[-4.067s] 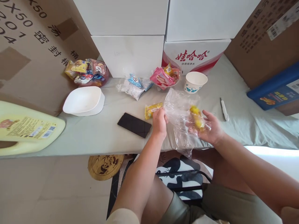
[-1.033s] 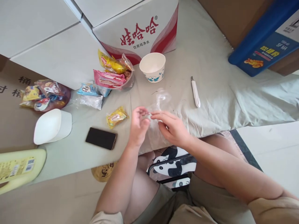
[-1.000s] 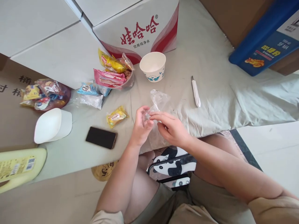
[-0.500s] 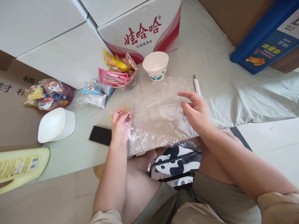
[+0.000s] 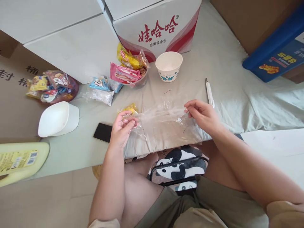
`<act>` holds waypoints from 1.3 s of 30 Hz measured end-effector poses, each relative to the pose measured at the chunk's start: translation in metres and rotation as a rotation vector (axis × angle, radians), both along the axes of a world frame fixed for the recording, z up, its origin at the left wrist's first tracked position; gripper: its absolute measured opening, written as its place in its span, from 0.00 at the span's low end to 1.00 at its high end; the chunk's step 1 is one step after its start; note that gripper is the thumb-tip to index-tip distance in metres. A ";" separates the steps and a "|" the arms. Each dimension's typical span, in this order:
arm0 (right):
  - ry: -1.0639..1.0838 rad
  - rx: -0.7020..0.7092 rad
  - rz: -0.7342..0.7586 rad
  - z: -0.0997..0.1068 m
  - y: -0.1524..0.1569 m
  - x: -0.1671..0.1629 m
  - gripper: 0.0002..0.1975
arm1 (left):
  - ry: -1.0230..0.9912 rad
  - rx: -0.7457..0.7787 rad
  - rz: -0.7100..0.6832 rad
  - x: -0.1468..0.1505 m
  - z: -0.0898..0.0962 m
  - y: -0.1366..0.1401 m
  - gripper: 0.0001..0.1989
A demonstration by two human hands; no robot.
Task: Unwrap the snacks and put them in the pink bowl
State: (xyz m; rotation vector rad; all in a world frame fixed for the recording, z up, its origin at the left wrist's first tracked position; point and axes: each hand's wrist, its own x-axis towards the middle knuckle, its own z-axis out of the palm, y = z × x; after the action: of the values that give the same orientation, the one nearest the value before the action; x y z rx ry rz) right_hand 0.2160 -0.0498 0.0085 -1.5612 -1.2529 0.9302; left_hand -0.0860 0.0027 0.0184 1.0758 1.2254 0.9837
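A clear plastic bag [image 5: 163, 118] stretches between my two hands over the front of the cloth-covered surface. My left hand [image 5: 123, 126] pinches its left end, and my right hand [image 5: 201, 114] has thumb and fingers closed on its right end. Just behind my left fingers lies a small yellow packet [image 5: 131, 108], partly hidden by them. A white paper bowl [image 5: 169, 67] with a blue leaf print stands beyond the bag. To the right of the bowl, behind my right hand, rests a white cutter-like tool [image 5: 209, 91].
A clear bowl of wrapped snacks [image 5: 125, 74] stands before a white carton [image 5: 159, 34]. Blue and silver packets [image 5: 101, 90], a white container [image 5: 59, 118], a black phone [image 5: 103, 132] and a yellow-green jug [image 5: 23, 160] lie leftward. A blue container [image 5: 273, 53] stands far right.
My right hand, raised with fingers apart before, now grips the bag's right end. The bag is drawn up taut between my hands. The yellow packet now shows behind my left hand. The view has shifted.
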 end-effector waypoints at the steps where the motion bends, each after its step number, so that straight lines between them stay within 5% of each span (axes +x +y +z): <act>1: -0.012 0.023 -0.001 0.000 -0.001 0.000 0.08 | 0.018 0.017 -0.049 -0.001 -0.001 0.000 0.21; 4: -0.086 0.095 0.072 -0.002 -0.002 0.001 0.11 | 0.168 0.032 -0.157 -0.001 -0.008 0.000 0.20; 7: -0.260 0.152 0.132 -0.010 -0.001 0.004 0.14 | 0.288 0.101 -0.089 -0.002 -0.016 0.002 0.15; 15: -0.550 0.325 -0.182 -0.008 -0.003 0.003 0.05 | 0.263 0.431 0.125 -0.007 -0.021 0.007 0.11; 19: -0.197 0.258 0.010 0.006 -0.007 0.001 0.06 | 0.019 0.366 0.152 -0.002 -0.016 0.005 0.18; 25: 0.750 -0.337 0.447 0.009 -0.012 0.010 0.19 | -0.092 -0.075 0.192 0.006 -0.003 0.005 0.19; 29: 0.911 -0.338 0.552 0.006 -0.017 0.009 0.28 | -0.029 -0.237 0.154 0.013 -0.002 0.007 0.13; 34: 0.893 -0.288 0.452 -0.009 -0.011 -0.012 0.21 | 0.090 -0.092 -0.071 0.021 -0.010 0.003 0.21; 39: 0.728 -0.375 0.581 -0.012 -0.017 -0.035 0.25 | 0.407 0.349 -0.240 0.034 -0.009 -0.008 0.17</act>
State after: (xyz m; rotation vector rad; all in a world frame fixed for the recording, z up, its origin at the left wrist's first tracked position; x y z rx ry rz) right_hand 0.1808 -0.0665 -0.0038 -0.9364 -1.0230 1.9826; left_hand -0.0525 -0.0054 0.0098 1.7208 1.2315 0.8320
